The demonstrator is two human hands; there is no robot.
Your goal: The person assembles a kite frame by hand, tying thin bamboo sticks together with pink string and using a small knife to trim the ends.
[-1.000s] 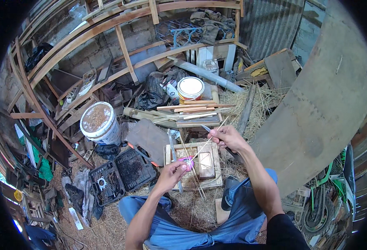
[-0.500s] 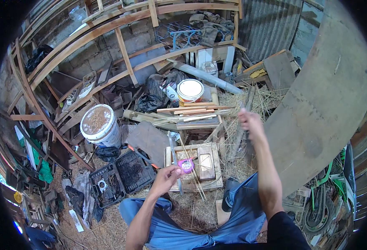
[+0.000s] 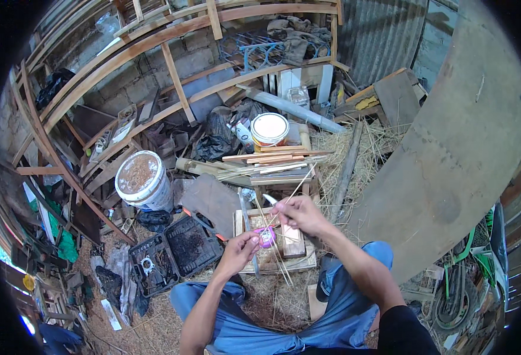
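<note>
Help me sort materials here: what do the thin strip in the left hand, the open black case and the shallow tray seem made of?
Thin strip: probably bamboo or cane, unfinished; it looks slender and straw-coloured.
Open black case: likely moulded plastic, dull; its hinged halves have rounded corners.
Shallow tray: apparently bare wood; its walls are pale, board-like pieces.

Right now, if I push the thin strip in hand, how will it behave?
The thin strip is probably light, being so slender. It seems fairly stiff: its end beyond the right hand stands nearly straight. Bent sharply, something this narrow might snap.
</note>
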